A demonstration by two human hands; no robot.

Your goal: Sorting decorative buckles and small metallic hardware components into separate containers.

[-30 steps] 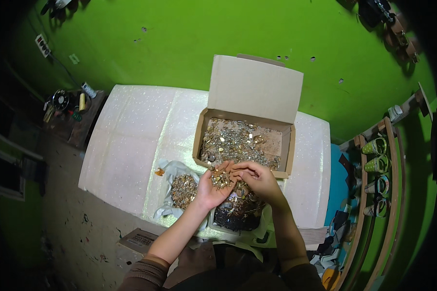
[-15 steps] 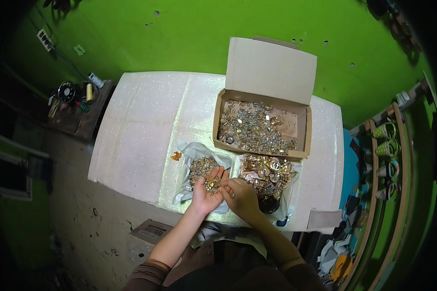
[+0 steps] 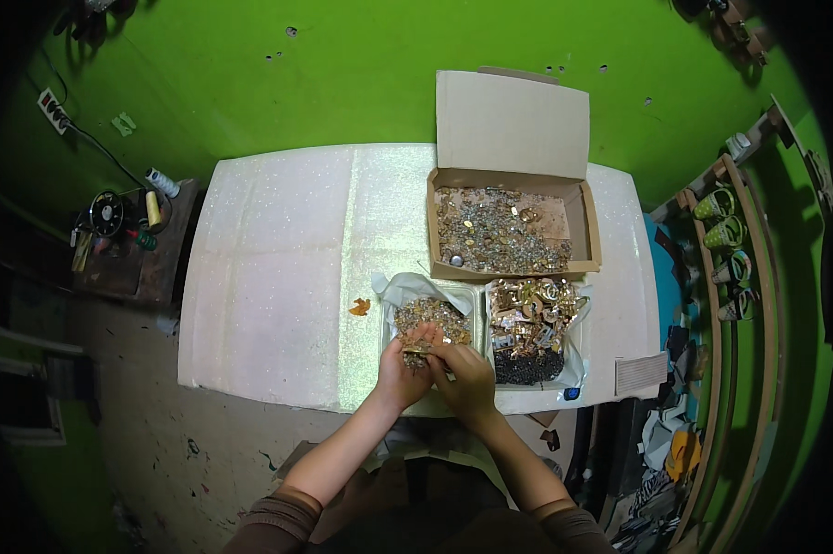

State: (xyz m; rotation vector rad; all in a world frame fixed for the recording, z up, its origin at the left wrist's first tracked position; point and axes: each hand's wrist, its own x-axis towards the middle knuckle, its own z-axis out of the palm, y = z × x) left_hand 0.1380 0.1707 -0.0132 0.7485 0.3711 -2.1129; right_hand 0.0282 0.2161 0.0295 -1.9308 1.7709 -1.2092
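Moved over lined tray [image 3: 478,316], lower centre: left hand [image 3: 400,381] cupped palm-up, metal bits [image 3: 417,355] still aboard; right hand [image 3: 466,380] at them, pinch unclear.

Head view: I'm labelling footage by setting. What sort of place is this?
Likely a small craft workshop, perhaps for shoes: a cardboard box of small metal pieces stands open, apparent thread spools stand at left, and green shoe-like items line the right.

No legible words, labels, numbers or signs.
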